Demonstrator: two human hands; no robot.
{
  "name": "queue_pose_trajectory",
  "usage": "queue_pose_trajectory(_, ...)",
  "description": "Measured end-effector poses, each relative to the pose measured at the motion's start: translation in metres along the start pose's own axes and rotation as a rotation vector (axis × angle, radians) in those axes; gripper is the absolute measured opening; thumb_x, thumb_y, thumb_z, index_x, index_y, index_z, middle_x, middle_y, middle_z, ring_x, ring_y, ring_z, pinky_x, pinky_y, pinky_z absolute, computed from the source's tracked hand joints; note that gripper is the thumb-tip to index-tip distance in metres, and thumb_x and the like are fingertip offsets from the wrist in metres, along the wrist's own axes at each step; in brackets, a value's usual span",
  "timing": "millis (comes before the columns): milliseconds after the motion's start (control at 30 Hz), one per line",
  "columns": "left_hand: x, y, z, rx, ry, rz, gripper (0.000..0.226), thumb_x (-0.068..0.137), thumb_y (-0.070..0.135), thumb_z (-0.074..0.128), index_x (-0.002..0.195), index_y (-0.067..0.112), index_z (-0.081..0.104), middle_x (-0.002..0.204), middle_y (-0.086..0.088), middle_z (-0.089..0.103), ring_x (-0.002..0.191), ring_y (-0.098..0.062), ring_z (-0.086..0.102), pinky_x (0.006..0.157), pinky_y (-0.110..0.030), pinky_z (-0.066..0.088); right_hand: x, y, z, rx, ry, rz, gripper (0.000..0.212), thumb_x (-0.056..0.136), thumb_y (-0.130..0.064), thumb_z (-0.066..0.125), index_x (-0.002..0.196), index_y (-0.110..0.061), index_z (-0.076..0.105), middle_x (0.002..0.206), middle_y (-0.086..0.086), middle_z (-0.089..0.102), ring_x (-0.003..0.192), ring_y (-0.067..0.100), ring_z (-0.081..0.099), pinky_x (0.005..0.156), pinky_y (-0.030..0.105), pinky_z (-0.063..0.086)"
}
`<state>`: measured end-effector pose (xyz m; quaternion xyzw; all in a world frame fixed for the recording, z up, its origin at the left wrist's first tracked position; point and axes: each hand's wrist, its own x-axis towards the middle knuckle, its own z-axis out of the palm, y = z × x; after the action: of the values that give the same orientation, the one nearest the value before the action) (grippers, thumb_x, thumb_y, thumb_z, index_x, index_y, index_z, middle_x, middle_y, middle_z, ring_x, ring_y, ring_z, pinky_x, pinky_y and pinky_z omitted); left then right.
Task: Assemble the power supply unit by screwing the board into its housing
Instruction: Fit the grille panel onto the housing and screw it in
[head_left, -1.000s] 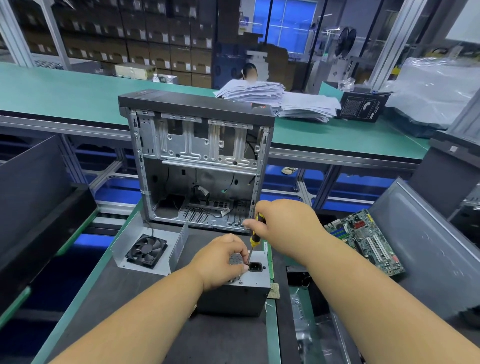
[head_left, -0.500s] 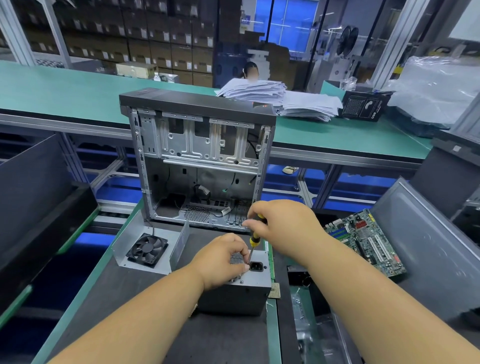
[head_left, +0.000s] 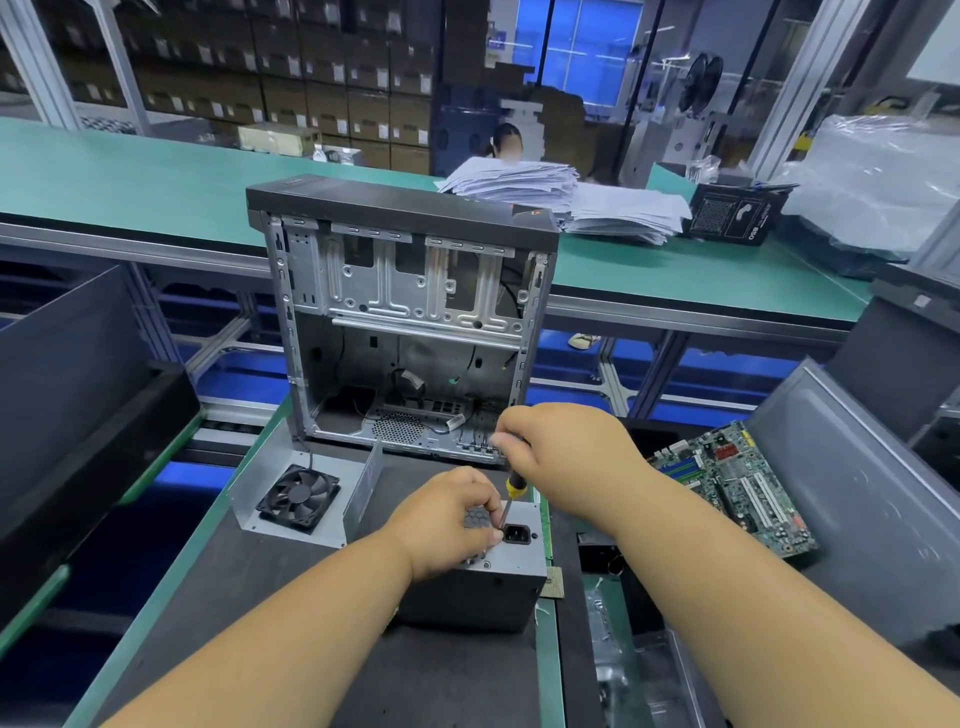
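Observation:
A grey power supply housing (head_left: 511, 564) stands on the dark mat in front of me, its black mains socket (head_left: 517, 533) facing up. My left hand (head_left: 447, 519) rests on top of it, fingers curled at the shaft tip of a screwdriver (head_left: 513, 491) beside the socket; whether a screw is pinched there is hidden. My right hand (head_left: 563, 454) grips the screwdriver's yellow-and-black handle from above, the shaft slanting down to the housing's top face. A separate metal cover with a black fan (head_left: 297, 498) lies to the left.
An open computer case (head_left: 405, 322) stands upright just behind the housing. A green motherboard (head_left: 732, 486) lies to the right against a grey side panel (head_left: 857, 499). Paper stacks (head_left: 566, 200) sit on the far green bench. A dark panel (head_left: 67, 384) leans at left.
My right hand has shifted slightly on the screwdriver handle, as in turning it. My left hand and the housing stay in place.

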<state>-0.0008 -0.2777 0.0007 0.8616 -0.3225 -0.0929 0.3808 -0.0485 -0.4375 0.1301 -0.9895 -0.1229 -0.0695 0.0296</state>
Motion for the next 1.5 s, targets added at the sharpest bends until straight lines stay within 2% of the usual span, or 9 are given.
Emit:
queue_pose_trajectory(200, 0.0005, -0.0016, 0.0003, 0.004, -0.005, 0.009, 0.012, 0.079, 0.027, 0.073, 0.08, 0.032, 0.062, 0.105, 0.016, 0.054, 0.105, -0.005, 0.051, 0.097, -0.033, 0.043, 0.0003, -0.0005, -0.005, 0.175, -0.024, -0.023, 0.025, 0.091, -0.025, 0.048, 0.116, -0.027, 0.051, 0.098, -0.01, 0.049, 0.08, 0.016, 0.054, 0.056, 0.026, 0.035)
queue_pose_trajectory(433, 0.0008, -0.001, 0.0001, 0.002, -0.01, 0.008, 0.015, 0.078, 0.028, 0.072, 0.078, 0.037, 0.06, 0.104, 0.017, 0.055, 0.108, -0.007, 0.051, 0.098, -0.037, 0.043, 0.0014, 0.0022, -0.0029, -0.004, 0.007, 0.012, 0.025, 0.099, -0.052, 0.041, 0.098, -0.03, 0.052, 0.076, -0.01, 0.056, 0.074, 0.016, 0.052, 0.054, 0.031, 0.032)
queue_pose_trajectory(567, 0.0011, -0.002, 0.0012, 0.016, -0.001, 0.012, 0.017, 0.078, 0.03, 0.073, 0.077, 0.038, 0.059, 0.103, 0.018, 0.054, 0.108, -0.008, 0.051, 0.098, -0.037, 0.043, -0.0016, -0.0005, -0.0006, 0.098, 0.021, -0.019, 0.013, 0.094, -0.034, 0.042, 0.103, -0.028, 0.05, 0.092, -0.009, 0.051, 0.077, 0.018, 0.052, 0.056, 0.031, 0.034)
queue_pose_trajectory(767, 0.0017, -0.0034, 0.0016, 0.022, -0.003, -0.001, 0.013, 0.078, 0.031, 0.072, 0.079, 0.035, 0.06, 0.104, 0.019, 0.053, 0.107, -0.005, 0.05, 0.098, -0.035, 0.044, -0.0001, 0.0029, -0.0051, 0.232, -0.012, -0.038, 0.028, 0.091, -0.021, 0.055, 0.117, -0.029, 0.051, 0.099, -0.014, 0.042, 0.081, 0.009, 0.048, 0.06, 0.019, 0.032)
queue_pose_trajectory(933, 0.0019, -0.0025, 0.0011, 0.035, -0.007, -0.019, 0.01, 0.079, 0.032, 0.072, 0.082, 0.033, 0.062, 0.106, 0.019, 0.053, 0.108, -0.004, 0.049, 0.096, -0.034, 0.045, 0.0027, 0.0033, -0.0059, 0.116, 0.019, -0.028, 0.014, 0.093, -0.04, 0.06, 0.1, -0.029, 0.055, 0.096, -0.011, 0.051, 0.085, 0.015, 0.055, 0.069, 0.03, 0.043)
queue_pose_trajectory(1067, 0.0006, -0.0017, 0.0012, 0.005, -0.004, -0.025, 0.01, 0.079, 0.029, 0.073, 0.081, 0.032, 0.063, 0.105, 0.019, 0.054, 0.108, -0.003, 0.05, 0.093, -0.034, 0.048, 0.0031, 0.0021, -0.0011, -0.05, 0.032, 0.01, 0.032, 0.094, -0.058, 0.048, 0.088, -0.027, 0.052, 0.086, -0.009, 0.054, 0.079, 0.017, 0.055, 0.058, 0.03, 0.038)
queue_pose_trajectory(1167, 0.0012, -0.0006, 0.0009, 0.018, -0.003, -0.02, 0.009, 0.079, 0.03, 0.073, 0.081, 0.031, 0.064, 0.106, 0.018, 0.053, 0.108, -0.005, 0.05, 0.097, -0.034, 0.044, 0.0008, 0.0015, 0.0003, 0.05, 0.037, 0.004, 0.022, 0.097, -0.044, 0.043, 0.103, -0.029, 0.057, 0.097, -0.008, 0.056, 0.086, 0.019, 0.058, 0.065, 0.033, 0.046)
queue_pose_trajectory(1333, 0.0004, 0.003, -0.0022, 0.014, -0.017, -0.018, 0.018, 0.076, 0.02, 0.067, 0.076, 0.036, 0.059, 0.104, 0.017, 0.055, 0.105, -0.003, 0.051, 0.097, -0.033, 0.043, 0.0008, 0.0038, -0.0022, 0.155, -0.013, -0.042, 0.044, 0.097, -0.03, 0.047, 0.141, -0.034, 0.044, 0.11, -0.01, 0.051, 0.092, 0.014, 0.052, 0.072, 0.031, 0.043)
queue_pose_trajectory(1500, 0.0002, 0.0052, -0.0041, 0.023, -0.035, -0.042, 0.023, 0.074, 0.014, 0.063, 0.079, 0.036, 0.06, 0.106, 0.018, 0.054, 0.108, -0.005, 0.05, 0.097, -0.034, 0.043, 0.0027, 0.0066, -0.002, 0.039, 0.012, 0.006, 0.031, 0.098, -0.049, 0.048, 0.125, -0.035, 0.056, 0.102, -0.009, 0.065, 0.093, 0.017, 0.059, 0.073, 0.032, 0.049)
